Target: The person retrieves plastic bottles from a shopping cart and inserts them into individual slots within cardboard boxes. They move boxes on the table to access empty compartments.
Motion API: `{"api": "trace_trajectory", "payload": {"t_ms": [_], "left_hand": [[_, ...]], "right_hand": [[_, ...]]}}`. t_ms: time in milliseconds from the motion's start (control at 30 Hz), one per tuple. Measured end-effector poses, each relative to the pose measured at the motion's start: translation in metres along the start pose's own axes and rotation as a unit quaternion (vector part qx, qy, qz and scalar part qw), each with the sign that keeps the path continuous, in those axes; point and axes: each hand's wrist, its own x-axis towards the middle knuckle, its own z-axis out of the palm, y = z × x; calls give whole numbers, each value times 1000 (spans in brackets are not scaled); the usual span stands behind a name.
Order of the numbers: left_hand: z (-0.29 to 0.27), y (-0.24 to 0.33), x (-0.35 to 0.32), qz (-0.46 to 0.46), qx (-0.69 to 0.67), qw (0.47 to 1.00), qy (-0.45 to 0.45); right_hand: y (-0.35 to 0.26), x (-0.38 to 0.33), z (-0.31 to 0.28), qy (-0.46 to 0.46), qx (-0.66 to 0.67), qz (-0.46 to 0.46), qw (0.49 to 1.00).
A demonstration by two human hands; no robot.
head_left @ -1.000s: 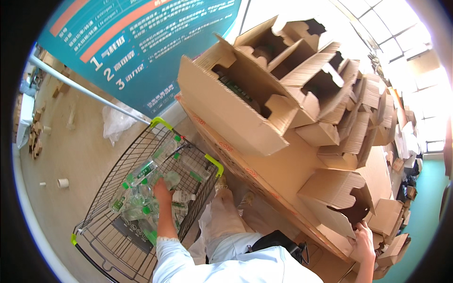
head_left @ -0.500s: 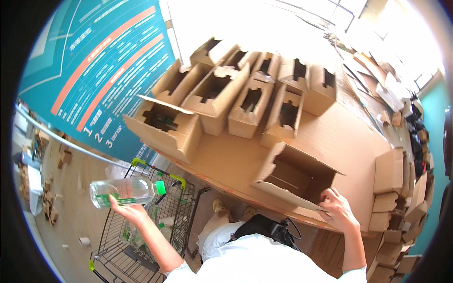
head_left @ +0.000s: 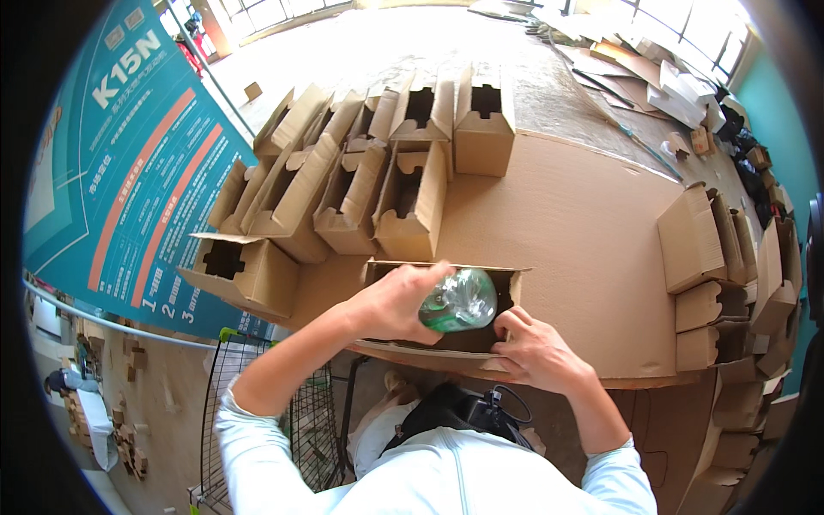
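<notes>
Your left hand (head_left: 396, 302) is clamped round a clear plastic bottle (head_left: 457, 300) w/ a green label, holding it on its side right over the open cardboard box (head_left: 429, 342) at the near edge of the bench (head_left: 566, 232). The bottle sits partly inside the box opening, between your two hands. Your right hand (head_left: 534, 350) is just right of the bottle, fingers curled onto the box's near wall and flap, gripping the cardboard; fingertips close to the bottle, can't tell if they touch it. Beyond your left hand, further up the bench, stands a cluster of more open cardboard boxes (head_left: 360, 172), flaps up. Well off to the right of your right hand: stacks of folded boxes (head_left: 721, 275). Below your left forearm, beside the bench, is a wire cart (head_left: 232, 386) w/ a green handle.
</notes>
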Motion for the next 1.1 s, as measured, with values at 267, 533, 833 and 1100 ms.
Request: {"api": "trace_trajectory", "payload": {"t_ms": [267, 533, 833, 1100], "left_hand": [[85, -101, 75, -55, 329, 875, -350], [105, -121, 80, -22, 412, 899, -150], [-46, -33, -112, 73, 85, 958, 263], [116, -310, -441, -484, -109, 644, 582]], "right_hand": [[-5, 13, 24, 42, 24, -47, 998], [-5, 22, 19, 46, 15, -21, 999], [-18, 45, 11, 57, 17, 52, 997], [-41, 70, -5, -57, -28, 189, 980]]}}
